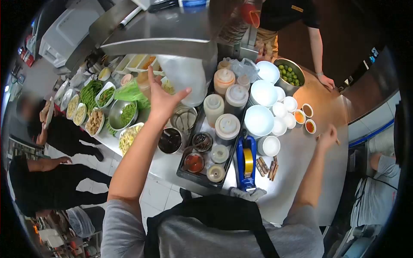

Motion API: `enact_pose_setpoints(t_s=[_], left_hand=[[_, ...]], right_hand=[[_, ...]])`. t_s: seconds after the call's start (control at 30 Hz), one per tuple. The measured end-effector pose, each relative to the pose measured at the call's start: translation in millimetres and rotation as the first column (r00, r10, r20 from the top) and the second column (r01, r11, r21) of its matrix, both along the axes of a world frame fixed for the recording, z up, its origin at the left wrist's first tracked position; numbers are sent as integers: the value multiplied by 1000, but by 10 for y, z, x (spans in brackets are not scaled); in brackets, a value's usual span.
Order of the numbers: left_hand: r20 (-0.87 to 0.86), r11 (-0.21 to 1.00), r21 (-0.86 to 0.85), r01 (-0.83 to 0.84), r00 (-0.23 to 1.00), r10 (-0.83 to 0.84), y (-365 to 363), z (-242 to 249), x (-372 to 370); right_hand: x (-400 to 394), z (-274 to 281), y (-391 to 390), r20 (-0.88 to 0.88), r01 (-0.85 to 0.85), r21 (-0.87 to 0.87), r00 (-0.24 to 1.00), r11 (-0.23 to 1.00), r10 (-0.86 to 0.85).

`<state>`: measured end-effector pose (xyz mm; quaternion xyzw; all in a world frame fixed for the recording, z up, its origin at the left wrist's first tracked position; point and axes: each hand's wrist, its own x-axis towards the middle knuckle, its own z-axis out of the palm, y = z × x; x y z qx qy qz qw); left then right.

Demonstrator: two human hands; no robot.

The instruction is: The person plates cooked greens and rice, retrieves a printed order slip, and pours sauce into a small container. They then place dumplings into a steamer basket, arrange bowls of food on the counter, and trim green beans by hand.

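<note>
My left hand (165,96) is raised with thumb and fingers spread, in front of a whitish translucent container or bag (183,77) under the steel shelf. A tan bottle-like thing (143,84) shows just behind its fingers; contact cannot be made out. Below it stand a pot of dark sauce (170,141) and a steel pot with wire utensils (184,117). My right hand (329,136) is closed over the steel counter at the right, a thin brown stick-like thing (338,142) poking out of it. Nearby are small sauce cups (310,126) with orange and red sauce.
A black tray (193,177) holds several sauce bottles and jars. Stacked white bowls (259,121), a blue tape dispenser (247,165) and brown bundles (272,168) stand beside it. A pot of green citrus (289,75) is near a co-worker's hand (326,82). Vegetable bowls line the left.
</note>
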<state>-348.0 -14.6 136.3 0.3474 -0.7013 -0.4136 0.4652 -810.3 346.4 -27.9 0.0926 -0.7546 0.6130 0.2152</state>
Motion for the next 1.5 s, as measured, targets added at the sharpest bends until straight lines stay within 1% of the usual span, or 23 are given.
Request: enact_pose_setpoints(t_s=[0.07,0.1,0.13,0.17,0.27,0.37,0.4,0.43,0.5,0.57,0.6,0.67,0.77,0.8,0.9,0.93,1.03,1.07,1.1,1.2,1.33,1.37,1.5], left_hand=[[16,998,32,-56,998,56,-122,-55,-193],[-1,998,-25,-65,998,65,-96,-53,-234],[-20,994,-81,-76,997,75,-29,-51,-243],[-40,987,-132,-95,995,91,53,-55,-256],[112,936,-285,-205,963,245,215,45,-49],[125,887,-427,-175,960,250,326,174,199],[159,876,-465,-131,961,228,336,197,281],[194,863,-498,-85,959,207,357,197,329],[169,920,-384,84,985,-20,377,202,272],[130,927,-292,235,970,-205,525,290,110],[111,921,-259,292,956,-272,687,427,-22],[204,812,-480,333,942,-266,989,714,-210],[206,766,-501,402,916,-345,1194,729,-391],[171,849,-420,322,946,-274,1115,643,-369],[-3,989,-83,121,993,-122,790,450,-174],[11,979,-145,146,989,-146,808,484,-40],[28,955,-151,256,967,-255,723,408,464],[64,883,-314,349,936,-347,699,483,613],[72,901,-305,307,951,-300,743,523,723],[8,971,-79,226,974,-226,778,486,1019],[187,998,-64,27,982,-15,731,504,1378],[219,998,-59,-8,976,21,737,509,1428],[401,963,-209,-172,883,245,800,601,1342]], right_hand=[[485,692,-788,17,-400,102,916,911,400],[603,825,-1203,-37,-713,33,700,701,714],[812,1127,-1584,-61,-695,429,615,577,786],[1360,1593,-2108,-296,-498,687,473,529,830],[1203,1377,-2738,-338,-154,893,391,423,856],[819,1346,-3040,-392,-633,495,449,595,803],[729,1403,-2991,-296,-727,315,536,611,791],[750,1564,-2868,-179,-774,120,598,621,781],[825,1719,-2676,-138,-827,-241,547,507,826],[1193,1991,-2376,-79,-820,-371,496,436,865],[1304,1987,-2293,-82,-828,-376,477,416,875],[1523,1976,-2161,-89,-846,-384,433,370,897],[2239,2119,-1910,-69,-839,-440,386,319,920],[2256,2080,-1835,-14,-875,-321,389,364,921],[2286,2147,-1712,-69,-824,-320,512,467,856],[2286,2191,-1596,83,-861,-143,481,488,873],[2267,2098,-1715,244,-972,-4,226,234,943],[2388,2110,-1860,92,-958,78,283,277,955],[2479,2118,-2072,-39,-968,89,230,233,972],[2911,2259,-2674,-389,-823,302,354,481,851],[2967,2524,-2964,-518,-695,125,563,708,644],[2957,2726,-2840,-467,-816,52,489,575,737],[2850,2167,-3238,-462,-809,142,456,571,761]])
